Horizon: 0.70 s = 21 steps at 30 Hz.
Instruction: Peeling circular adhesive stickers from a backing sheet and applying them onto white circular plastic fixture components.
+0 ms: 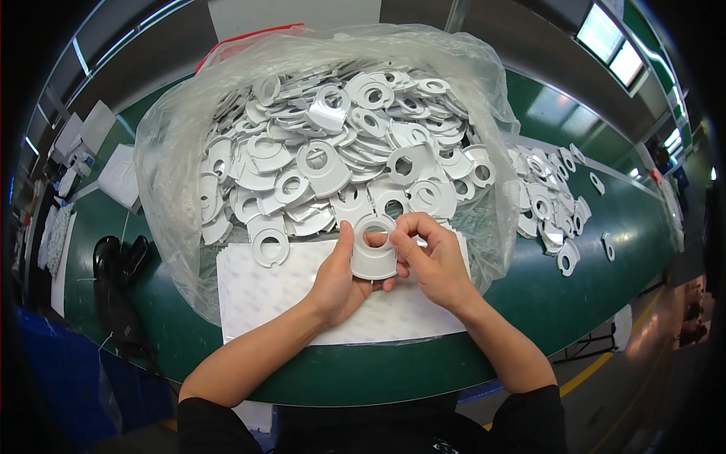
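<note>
Between my two hands is a white plastic part [373,263] with a round ring-shaped hole at its upper end. My left hand [336,284] grips it from the left, thumb along its side and fingers underneath. From the right, my right hand [437,265] pinches the ring's edge with thumb and index finger. Below them lies a white sheet [280,303], partly hidden by my forearms. Just beyond my hands, a large heap of similar white parts [323,168] fills an opened clear plastic bag [168,163].
More white parts [541,203] lie loose on the green table [597,257] to the right. A black object [121,299], perhaps a glove, rests at the left. A white box [119,175] and other items stand at the far left. The table's curved edge runs nearest me.
</note>
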Tool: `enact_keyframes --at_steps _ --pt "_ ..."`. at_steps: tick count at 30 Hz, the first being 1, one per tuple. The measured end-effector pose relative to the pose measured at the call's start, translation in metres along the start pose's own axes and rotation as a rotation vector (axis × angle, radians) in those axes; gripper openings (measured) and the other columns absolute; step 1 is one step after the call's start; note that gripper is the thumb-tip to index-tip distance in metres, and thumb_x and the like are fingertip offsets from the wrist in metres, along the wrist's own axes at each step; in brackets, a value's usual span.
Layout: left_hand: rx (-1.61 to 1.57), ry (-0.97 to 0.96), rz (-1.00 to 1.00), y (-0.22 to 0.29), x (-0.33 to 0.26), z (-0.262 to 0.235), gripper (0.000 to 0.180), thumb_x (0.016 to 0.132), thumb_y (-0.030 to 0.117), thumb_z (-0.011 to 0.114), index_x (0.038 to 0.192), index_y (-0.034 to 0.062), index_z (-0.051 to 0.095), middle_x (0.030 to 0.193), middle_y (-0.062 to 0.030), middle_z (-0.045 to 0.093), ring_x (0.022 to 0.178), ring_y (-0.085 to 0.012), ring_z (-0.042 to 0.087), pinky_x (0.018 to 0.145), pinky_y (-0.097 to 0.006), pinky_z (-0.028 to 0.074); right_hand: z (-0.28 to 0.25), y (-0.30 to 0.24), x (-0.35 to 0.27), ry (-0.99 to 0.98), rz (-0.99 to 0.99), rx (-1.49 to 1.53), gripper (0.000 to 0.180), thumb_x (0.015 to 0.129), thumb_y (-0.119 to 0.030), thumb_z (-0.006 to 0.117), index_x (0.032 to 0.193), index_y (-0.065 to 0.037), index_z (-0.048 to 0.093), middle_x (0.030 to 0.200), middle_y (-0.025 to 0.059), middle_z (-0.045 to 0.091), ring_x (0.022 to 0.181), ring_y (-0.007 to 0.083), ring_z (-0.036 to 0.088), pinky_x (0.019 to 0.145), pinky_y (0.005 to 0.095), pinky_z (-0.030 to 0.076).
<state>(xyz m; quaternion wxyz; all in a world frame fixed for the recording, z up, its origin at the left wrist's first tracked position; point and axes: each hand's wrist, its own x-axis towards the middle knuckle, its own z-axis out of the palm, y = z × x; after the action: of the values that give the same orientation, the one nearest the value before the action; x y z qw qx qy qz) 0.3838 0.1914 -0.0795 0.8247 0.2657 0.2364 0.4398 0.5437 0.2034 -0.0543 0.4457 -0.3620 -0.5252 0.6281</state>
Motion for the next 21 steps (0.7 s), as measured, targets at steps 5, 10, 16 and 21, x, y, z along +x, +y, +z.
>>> enact_keyframes --at_steps 5,10,16,21 --pt "-0.007 0.017 -0.002 -0.0006 -0.0001 0.0 0.067 0.096 0.055 0.01 0.114 0.0031 0.049 0.103 -0.0142 0.057 0.088 -0.0221 0.058 0.069 -0.032 0.043 0.0039 -0.0018 -0.0021 0.037 -0.025 -0.047 0.009 0.092 -0.011 0.054 0.091 -0.003 0.05 0.082 0.0015 0.05 0.058 0.0049 0.048 0.051 0.0185 0.043" --pt "0.022 0.031 -0.006 -0.0002 -0.0002 0.0025 0.069 0.094 0.059 0.01 0.109 0.0066 0.052 0.107 -0.0109 0.056 0.085 -0.019 0.055 0.065 -0.031 0.043 0.0051 0.001 -0.0021 0.073 -0.076 -0.127 0.008 0.091 -0.01 0.056 0.09 -0.003 0.051 0.086 0.0018 0.049 0.057 0.0047 0.048 0.051 0.0177 0.043" --pt "-0.004 0.007 -0.001 0.0007 -0.0013 0.0026 0.068 0.095 0.056 0.009 0.111 0.0037 0.05 0.103 -0.0125 0.057 0.087 -0.0203 0.056 0.068 -0.031 0.043 0.0024 0.0017 0.0008 0.137 -0.283 -0.497 0.011 0.084 -0.006 0.061 0.089 0.001 0.054 0.092 0.0085 0.051 0.068 0.0098 0.054 0.048 0.0215 0.047" --pt "-0.054 -0.029 0.032 0.0001 -0.0027 -0.0001 0.067 0.096 0.055 0.01 0.112 0.0039 0.05 0.105 -0.0131 0.058 0.09 -0.0209 0.056 0.07 -0.032 0.043 0.0078 -0.0014 -0.0004 0.261 -0.364 -0.536 0.022 0.08 -0.01 0.067 0.096 0.002 0.059 0.089 0.0068 0.057 0.074 0.0106 0.055 0.048 0.0208 0.046"
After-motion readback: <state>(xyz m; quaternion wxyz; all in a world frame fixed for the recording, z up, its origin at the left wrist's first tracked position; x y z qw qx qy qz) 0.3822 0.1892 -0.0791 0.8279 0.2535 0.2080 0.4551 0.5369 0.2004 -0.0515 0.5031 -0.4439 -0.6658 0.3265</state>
